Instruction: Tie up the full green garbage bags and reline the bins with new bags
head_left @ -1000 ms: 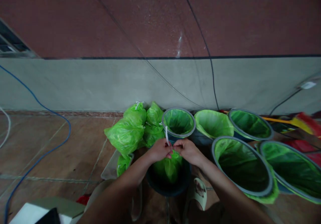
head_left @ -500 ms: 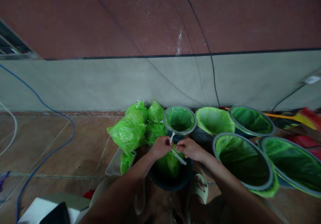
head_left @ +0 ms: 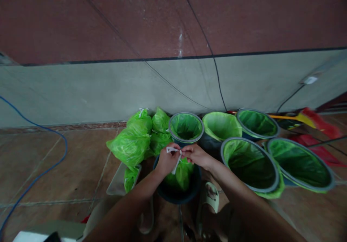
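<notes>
The left hand (head_left: 166, 160) and right hand (head_left: 197, 156) pinch the white tie (head_left: 176, 164), fingertips together. Just below them, inside the dark bucket (head_left: 177, 199), sits the green bag (head_left: 183, 178), probably light, floppy, easily torn, best held by its neck.

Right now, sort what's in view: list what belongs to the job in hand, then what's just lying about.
In the job:
- left hand and right hand
- white tie at their fingers
- green bag
- dark bin around it
- probably the tied green bags and lined bins

Apparently just lying about:
- blue hose or cable
- yellow-and-red tool
</notes>
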### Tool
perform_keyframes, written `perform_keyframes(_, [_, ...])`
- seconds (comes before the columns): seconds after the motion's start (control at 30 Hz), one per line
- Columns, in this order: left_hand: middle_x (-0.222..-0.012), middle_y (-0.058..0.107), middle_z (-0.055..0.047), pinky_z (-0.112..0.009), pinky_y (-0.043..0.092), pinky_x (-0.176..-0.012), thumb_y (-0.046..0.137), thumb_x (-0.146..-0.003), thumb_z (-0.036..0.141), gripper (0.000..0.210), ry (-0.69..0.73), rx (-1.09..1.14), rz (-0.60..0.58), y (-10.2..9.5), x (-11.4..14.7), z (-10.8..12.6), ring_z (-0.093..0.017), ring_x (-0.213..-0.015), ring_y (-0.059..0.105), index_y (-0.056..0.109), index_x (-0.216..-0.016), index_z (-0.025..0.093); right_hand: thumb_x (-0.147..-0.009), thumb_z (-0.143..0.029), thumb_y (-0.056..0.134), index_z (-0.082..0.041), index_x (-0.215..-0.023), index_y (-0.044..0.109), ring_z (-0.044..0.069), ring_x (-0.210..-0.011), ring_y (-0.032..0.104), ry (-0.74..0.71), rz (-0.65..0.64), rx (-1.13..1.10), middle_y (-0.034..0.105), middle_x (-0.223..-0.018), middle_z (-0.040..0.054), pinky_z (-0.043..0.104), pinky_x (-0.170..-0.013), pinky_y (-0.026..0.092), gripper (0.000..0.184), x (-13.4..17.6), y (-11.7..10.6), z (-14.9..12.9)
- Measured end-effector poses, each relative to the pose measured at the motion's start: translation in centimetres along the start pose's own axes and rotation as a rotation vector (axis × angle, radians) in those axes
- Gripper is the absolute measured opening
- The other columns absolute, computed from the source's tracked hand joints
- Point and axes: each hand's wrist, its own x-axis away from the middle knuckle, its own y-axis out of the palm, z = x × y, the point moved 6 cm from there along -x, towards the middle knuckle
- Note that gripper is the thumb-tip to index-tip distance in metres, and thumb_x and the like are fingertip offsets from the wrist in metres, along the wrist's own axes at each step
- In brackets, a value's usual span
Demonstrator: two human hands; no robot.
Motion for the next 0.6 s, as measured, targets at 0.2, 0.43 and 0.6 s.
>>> perform_keyframes(0.2, [-0.063,0.060,0.003,-0.022,0.042,-0.058,0.061,-0.073,0.020,0.005,-0.138,0.051,-0.140,0.2,-0.4,-1.5,-0.011,-0.058,0.052,0.065,-0.073,0.017,-0.076,-0.019,0.061,-0.016,-0.076,0.067,0.007,-0.049,0.051,0.069,0.044,0.075,0.063,-0.064,-0.0013,0.017,-0.044,0.036,0.007,0.0,0.0,1.0])
perform_keyframes(0.43, [-0.064,0.064,0.001,-0.024,0.043,-0.065,0.061,-0.073,0.020,0.007,-0.120,-0.161,-0.178,0.2,-0.2,-2.4,-0.015,-0.066,0.057,0.066,-0.067,0.020,-0.082,-0.021,0.056,-0.018,-0.074,0.071,0.015,-0.069,0.063,-0.058,0.174,0.741,0.070,-0.069,0.0041,0.024,-0.063,0.045,0.017,0.2,-0.3,0.0])
perform_keyframes(0.6, [-0.065,0.065,-0.003,-0.027,0.044,-0.072,0.058,-0.073,0.012,0.015,-0.173,-0.429,-0.212,-0.1,0.3,-4.1,-0.019,-0.071,0.062,0.065,-0.063,0.020,-0.087,-0.022,0.053,-0.014,-0.090,0.075,0.030,-0.098,0.068,0.125,0.214,1.095,0.073,-0.098,0.0194,0.036,-0.081,0.049,0.023,0.6,-1.0,1.2])
